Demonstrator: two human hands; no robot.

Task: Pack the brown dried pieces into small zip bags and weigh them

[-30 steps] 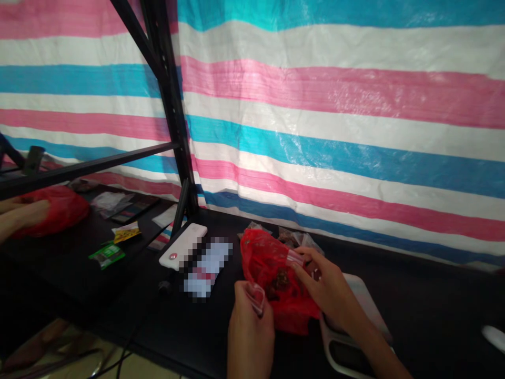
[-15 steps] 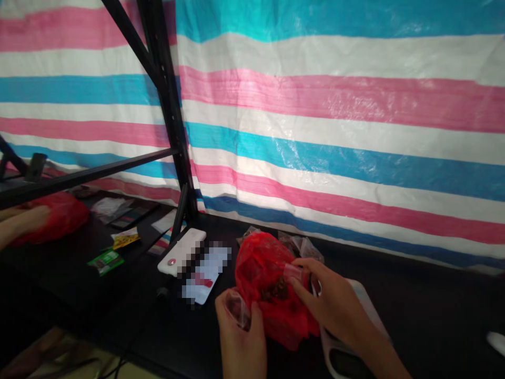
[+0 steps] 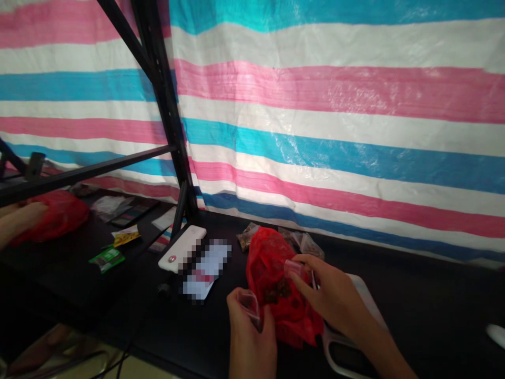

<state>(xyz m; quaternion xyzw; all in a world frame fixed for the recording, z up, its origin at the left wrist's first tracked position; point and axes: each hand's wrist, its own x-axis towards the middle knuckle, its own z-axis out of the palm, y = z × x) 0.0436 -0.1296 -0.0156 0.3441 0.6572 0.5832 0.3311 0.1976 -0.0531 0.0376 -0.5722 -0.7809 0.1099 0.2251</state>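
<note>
A red plastic bag (image 3: 266,252) lies open on the black table, with dark brown bits (image 3: 278,292) inside it. At its left side, my left hand (image 3: 252,331) is closed on a small clear plastic bag (image 3: 250,305), whose mouth stands open between thumb and fingers. Over the right part of the red bag, my right hand (image 3: 331,295) pinches a small clear cup (image 3: 295,269), tinted pink by the red behind it. Under my right forearm sits a white kitchen scale (image 3: 365,295) with a dark display.
Small clear bags of brown bits (image 3: 310,245) lie behind the red bag. To the left are a white power bank (image 3: 183,250), a blurred phone (image 3: 207,271), green (image 3: 107,259) and yellow packets (image 3: 126,235). Another person's hand (image 3: 29,218) reaches into a second red bag (image 3: 65,216).
My left hand has shifted right with the clear bag, pushing the red bag's left side inward. My right hand stays nearly in place with the cup.
</note>
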